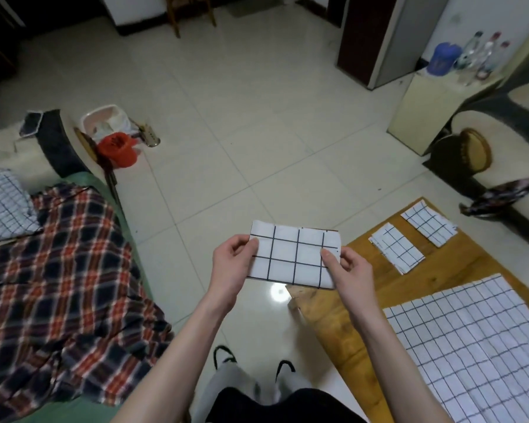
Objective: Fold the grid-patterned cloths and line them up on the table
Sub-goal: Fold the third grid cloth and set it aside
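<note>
Two folded grid cloths, far one (427, 227) and near one (396, 252), already lie in a row on the wooden table (342, 325). A third, folded small (292, 254), is held in the air over the floor beside the table, left hand (231, 264) and right hand (347, 270) each pinching one end between thumb and fingers. Judged remaining: place it in line, then fold the large unfolded grid cloth (477, 343) still spread flat on the table.
</note>
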